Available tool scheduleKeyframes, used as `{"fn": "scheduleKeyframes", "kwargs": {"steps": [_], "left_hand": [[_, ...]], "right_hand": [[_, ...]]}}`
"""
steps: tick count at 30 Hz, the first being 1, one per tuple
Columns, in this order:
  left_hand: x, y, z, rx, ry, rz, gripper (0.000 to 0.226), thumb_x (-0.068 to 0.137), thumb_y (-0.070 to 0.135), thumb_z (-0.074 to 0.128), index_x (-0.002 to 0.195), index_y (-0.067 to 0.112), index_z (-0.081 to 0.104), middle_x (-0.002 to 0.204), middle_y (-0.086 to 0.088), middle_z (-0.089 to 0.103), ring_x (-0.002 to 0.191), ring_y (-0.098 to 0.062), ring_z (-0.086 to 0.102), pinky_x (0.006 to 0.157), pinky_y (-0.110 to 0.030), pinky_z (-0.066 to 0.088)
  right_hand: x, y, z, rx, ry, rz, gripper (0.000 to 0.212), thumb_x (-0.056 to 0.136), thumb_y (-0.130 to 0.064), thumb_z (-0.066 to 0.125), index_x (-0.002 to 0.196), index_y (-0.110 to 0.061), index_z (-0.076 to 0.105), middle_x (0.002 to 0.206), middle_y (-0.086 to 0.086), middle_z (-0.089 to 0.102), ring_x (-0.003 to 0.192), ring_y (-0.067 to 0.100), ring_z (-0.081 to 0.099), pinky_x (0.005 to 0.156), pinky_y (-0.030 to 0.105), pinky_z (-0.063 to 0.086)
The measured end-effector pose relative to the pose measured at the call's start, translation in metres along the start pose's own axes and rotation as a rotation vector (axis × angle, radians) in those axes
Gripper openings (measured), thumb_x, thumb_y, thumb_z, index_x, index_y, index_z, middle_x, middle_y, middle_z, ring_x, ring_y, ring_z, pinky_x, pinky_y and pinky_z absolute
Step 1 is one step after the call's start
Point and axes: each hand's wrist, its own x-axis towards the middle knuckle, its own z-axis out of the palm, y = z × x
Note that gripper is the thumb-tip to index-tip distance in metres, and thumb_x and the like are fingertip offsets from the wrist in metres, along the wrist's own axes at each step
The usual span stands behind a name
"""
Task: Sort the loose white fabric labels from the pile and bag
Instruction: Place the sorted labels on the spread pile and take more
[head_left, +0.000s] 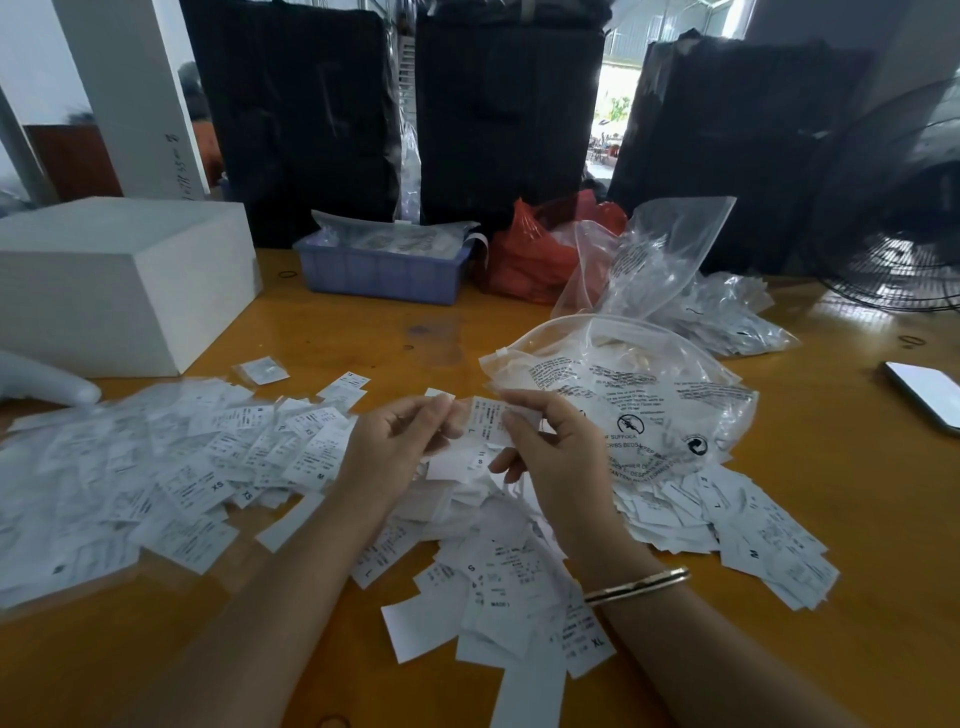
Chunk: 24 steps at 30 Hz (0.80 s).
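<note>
The left hand (402, 436) pinches a small white label (440, 394); the right hand (550, 452) pinches another label (488, 415), above the label pile (488, 571), beside the clear bag (649, 395).

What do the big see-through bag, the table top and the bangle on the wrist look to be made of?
The see-through bag looks like thin clear plastic film: it crinkles, shines and carries black printed warnings. The table top looks like wood or board under a glossy orange-brown coat, since it mirrors the light; which one I cannot tell. The bangle looks like polished gold-coloured metal, thin and gleaming.
</note>
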Motion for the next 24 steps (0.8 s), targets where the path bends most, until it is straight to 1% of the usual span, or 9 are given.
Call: {"fn": "scheduleKeyframes", "kwargs": {"steps": [4,7,11,15,17,19,21,22,24], "left_hand": [[0.0003,-0.0002,0.0015,-0.004,0.017,-0.019,0.030,0.074,0.052,0.054,0.076,0.027,0.070,0.070,0.012,0.072,0.068,0.000,0.067,0.059,-0.009,0.049],[-0.0001,-0.0005,0.0013,0.011,0.013,-0.048,0.033,0.074,0.052,0.053,0.076,0.024,0.070,0.069,0.011,0.071,0.065,0.000,0.066,0.058,-0.010,0.050],[0.0001,0.0024,-0.0015,0.015,-0.116,-0.089,0.037,0.070,0.052,0.060,0.087,0.021,0.072,0.078,0.003,0.074,0.071,-0.006,0.068,0.065,-0.014,0.054],[0.0017,0.0010,-0.0028,0.072,-0.127,-0.119,0.004,0.079,0.025,0.071,0.083,0.025,0.072,0.075,0.007,0.073,0.068,-0.004,0.065,0.064,-0.015,0.051],[0.0018,0.0005,-0.0031,0.095,-0.156,-0.128,0.006,0.078,0.029,0.071,0.083,0.026,0.073,0.073,0.010,0.072,0.065,-0.002,0.062,0.062,-0.014,0.049],[0.0007,0.0023,-0.0021,0.115,-0.181,-0.137,0.022,0.068,0.045,0.069,0.081,0.029,0.074,0.068,0.014,0.069,0.060,0.000,0.060,0.060,-0.015,0.047],[0.0006,0.0017,-0.0025,0.094,-0.151,-0.152,0.030,0.060,0.054,0.066,0.076,0.031,0.075,0.066,0.011,0.068,0.061,-0.003,0.059,0.063,-0.022,0.049],[0.0012,0.0010,-0.0032,0.068,-0.126,-0.156,0.027,0.060,0.053,0.067,0.075,0.032,0.076,0.067,0.008,0.069,0.063,-0.006,0.060,0.066,-0.025,0.051],[0.0025,0.0001,-0.0044,0.037,-0.087,-0.166,0.015,0.067,0.046,0.070,0.078,0.038,0.076,0.076,-0.001,0.071,0.074,-0.019,0.064,0.073,-0.033,0.055]], "right_hand": [[-0.0019,0.0008,-0.0007,-0.061,-0.059,0.001,0.027,0.089,-0.002,0.060,0.088,-0.028,0.066,0.059,0.001,0.066,0.050,0.015,0.064,0.049,0.025,0.052],[-0.0020,0.0004,-0.0012,-0.102,-0.083,-0.031,0.029,0.089,-0.002,0.060,0.088,-0.030,0.066,0.063,-0.002,0.066,0.051,0.014,0.064,0.049,0.024,0.052],[0.0001,0.0016,-0.0028,-0.144,-0.072,-0.044,0.031,0.089,-0.002,0.060,0.090,-0.032,0.063,0.066,-0.005,0.066,0.048,0.010,0.062,0.048,0.023,0.052],[0.0024,0.0029,-0.0047,-0.149,-0.096,-0.058,0.034,0.088,-0.004,0.062,0.097,-0.037,0.061,0.067,-0.009,0.066,0.051,0.010,0.063,0.048,0.022,0.051],[0.0018,0.0037,-0.0042,-0.170,-0.138,-0.073,0.036,0.088,-0.007,0.064,0.100,-0.040,0.059,0.073,-0.009,0.065,0.052,0.008,0.061,0.049,0.022,0.050],[0.0012,0.0046,-0.0024,-0.165,-0.160,-0.068,0.033,0.088,-0.011,0.064,0.106,-0.037,0.058,0.078,-0.006,0.064,0.053,0.009,0.061,0.049,0.024,0.050],[0.0018,0.0051,-0.0010,-0.092,-0.130,-0.021,0.030,0.089,-0.012,0.063,0.113,-0.029,0.056,0.079,-0.004,0.063,0.055,0.011,0.062,0.050,0.024,0.050],[0.0027,0.0048,-0.0014,-0.032,-0.091,0.016,0.027,0.090,-0.011,0.062,0.112,-0.025,0.056,0.079,-0.003,0.063,0.055,0.012,0.062,0.050,0.023,0.050],[0.0042,0.0045,-0.0036,0.040,-0.025,0.080,0.014,0.090,-0.008,0.061,0.101,-0.018,0.059,0.072,0.000,0.064,0.052,0.012,0.061,0.047,0.022,0.048]]}}
